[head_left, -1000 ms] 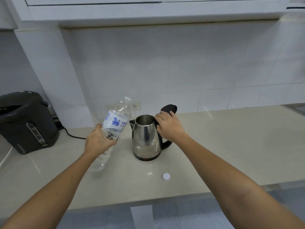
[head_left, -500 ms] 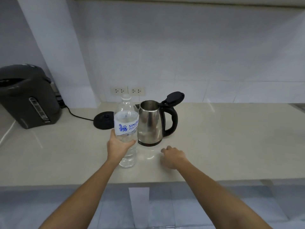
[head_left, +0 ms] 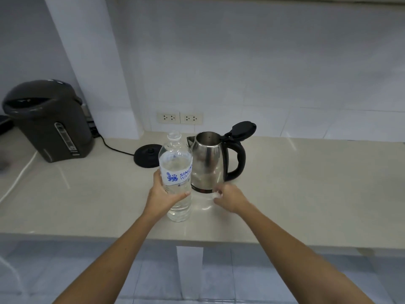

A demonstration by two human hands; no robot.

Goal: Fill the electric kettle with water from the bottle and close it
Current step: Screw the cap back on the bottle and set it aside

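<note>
Left hand [head_left: 163,197] is wrapped around the bottle [head_left: 176,176], which stands upright w/ no cap on, near the counter's [head_left: 306,183] front edge. Kettle [head_left: 210,163] sits right beside it, lid [head_left: 243,129] flipped up, off its base [head_left: 148,155] further back. Right hand [head_left: 230,197] is in front of the kettle, fingers pinching the small white cap [head_left: 217,195].
</note>
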